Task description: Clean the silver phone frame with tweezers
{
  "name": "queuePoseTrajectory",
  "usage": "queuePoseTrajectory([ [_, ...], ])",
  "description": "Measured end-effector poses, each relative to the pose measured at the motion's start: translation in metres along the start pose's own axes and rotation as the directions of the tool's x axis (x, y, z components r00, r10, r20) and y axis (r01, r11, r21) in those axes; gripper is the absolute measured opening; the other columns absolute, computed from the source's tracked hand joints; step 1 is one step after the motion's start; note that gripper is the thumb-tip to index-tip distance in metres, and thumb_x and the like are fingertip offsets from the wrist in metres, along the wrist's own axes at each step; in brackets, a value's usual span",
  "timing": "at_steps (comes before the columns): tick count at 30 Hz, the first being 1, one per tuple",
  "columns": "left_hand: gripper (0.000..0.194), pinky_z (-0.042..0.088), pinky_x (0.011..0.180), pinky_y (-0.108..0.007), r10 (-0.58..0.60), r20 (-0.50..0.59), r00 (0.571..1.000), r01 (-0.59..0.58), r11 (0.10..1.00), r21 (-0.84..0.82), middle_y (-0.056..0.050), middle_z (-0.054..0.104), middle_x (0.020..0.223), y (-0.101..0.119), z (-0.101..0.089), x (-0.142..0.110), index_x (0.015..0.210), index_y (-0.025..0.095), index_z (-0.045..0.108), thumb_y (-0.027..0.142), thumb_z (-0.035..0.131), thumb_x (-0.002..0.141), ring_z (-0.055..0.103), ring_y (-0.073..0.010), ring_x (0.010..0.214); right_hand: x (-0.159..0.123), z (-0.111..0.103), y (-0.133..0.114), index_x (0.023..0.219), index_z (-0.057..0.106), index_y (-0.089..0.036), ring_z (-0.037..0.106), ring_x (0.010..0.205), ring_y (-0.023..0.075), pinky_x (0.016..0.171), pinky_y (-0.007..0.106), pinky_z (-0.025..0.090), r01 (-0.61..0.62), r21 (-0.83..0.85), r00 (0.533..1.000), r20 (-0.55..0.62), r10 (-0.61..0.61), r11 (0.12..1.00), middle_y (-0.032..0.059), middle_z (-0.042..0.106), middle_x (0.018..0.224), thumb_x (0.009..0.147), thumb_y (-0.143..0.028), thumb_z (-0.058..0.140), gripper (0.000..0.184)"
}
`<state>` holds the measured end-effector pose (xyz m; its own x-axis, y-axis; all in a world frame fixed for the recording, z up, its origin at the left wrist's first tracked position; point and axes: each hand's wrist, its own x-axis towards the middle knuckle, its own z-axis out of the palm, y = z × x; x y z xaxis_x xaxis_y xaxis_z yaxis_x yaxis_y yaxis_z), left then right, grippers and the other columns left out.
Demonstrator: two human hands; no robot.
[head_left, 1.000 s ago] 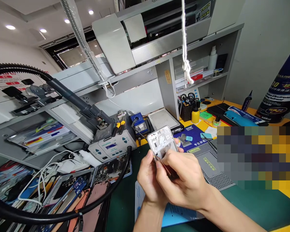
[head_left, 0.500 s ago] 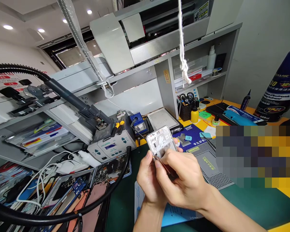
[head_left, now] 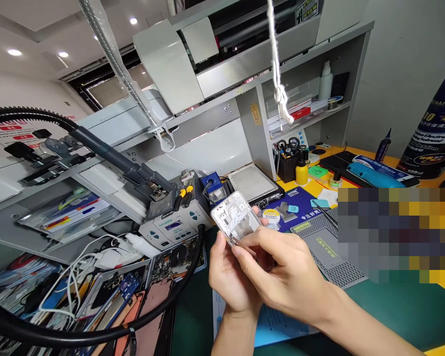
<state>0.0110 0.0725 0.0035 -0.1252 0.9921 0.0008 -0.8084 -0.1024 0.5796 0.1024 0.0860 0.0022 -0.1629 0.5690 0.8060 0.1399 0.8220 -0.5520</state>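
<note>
My left hand [head_left: 232, 284] is closed around a silver phone frame [head_left: 234, 213], tilted up with its inner side facing me and dark handwriting near the top. Fingertips of that hand show past the frame's right edge. My right hand [head_left: 285, 267] crosses in front, thumb and forefinger pinched on a thin brownish strip-like piece [head_left: 245, 246] at the frame's lower left edge. The fingers hide most of this piece, so its kind is unclear. Below both hands lies a light blue mat [head_left: 278, 329].
A grey control station [head_left: 174, 225] stands left of the hands, with a thick black hose [head_left: 152, 309] curving in front. Phone parts [head_left: 128, 287] pile up at left. To the right are a perforated grey mat [head_left: 341, 269], tweezers [head_left: 326, 213] and a spray can [head_left: 435, 123].
The phone frame has shifted slightly left and tipped, showing more of its inside. My right hand's pinched fingers have moved a little left, and the brownish piece lies flatter. The camera view has turned slightly.
</note>
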Motion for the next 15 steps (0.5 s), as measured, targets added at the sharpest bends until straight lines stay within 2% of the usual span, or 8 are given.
queuePoseTrajectory([
  [5,0.048,0.061,0.097,-0.034,0.028,-0.034,0.999,-0.03,0.997,-0.068,-0.015,0.08,0.115,-0.0014,0.0017,0.0006,0.109,0.012,0.083,0.05,0.063,0.088,0.077,-0.0275,0.105,0.0026,-0.0015,-0.0023,0.088,0.074,-0.015,0.062,0.06,0.0077,0.061,0.019,0.047,-0.087,0.077,0.996,0.005,0.086,0.993,-0.001,0.072,0.073,0.096,-0.017,0.07,0.009],
  [11,0.046,0.064,0.091,-0.034,0.081,-0.079,0.994,-0.087,0.993,-0.074,-0.016,0.08,0.115,0.0,0.0046,0.0011,0.108,0.011,0.083,0.047,0.063,0.089,0.079,-0.0268,0.099,0.0052,-0.0017,-0.0051,0.094,0.078,-0.017,0.067,0.066,0.0086,0.066,0.018,0.051,-0.126,0.113,0.991,0.049,0.121,0.986,-0.0011,0.075,0.077,0.095,-0.015,0.069,0.009],
  [15,0.05,0.065,0.086,-0.034,0.095,-0.097,0.991,-0.099,0.994,-0.038,-0.017,0.08,0.113,0.0006,0.0062,-0.001,0.108,0.009,0.083,0.049,0.056,0.092,0.079,-0.0273,0.096,0.0038,-0.0002,-0.009,0.076,0.068,-0.016,0.054,0.053,0.0069,0.054,0.019,0.044,-0.124,0.081,0.992,-0.021,0.126,0.989,-0.0039,0.062,0.063,0.094,-0.013,0.066,0.018],
])
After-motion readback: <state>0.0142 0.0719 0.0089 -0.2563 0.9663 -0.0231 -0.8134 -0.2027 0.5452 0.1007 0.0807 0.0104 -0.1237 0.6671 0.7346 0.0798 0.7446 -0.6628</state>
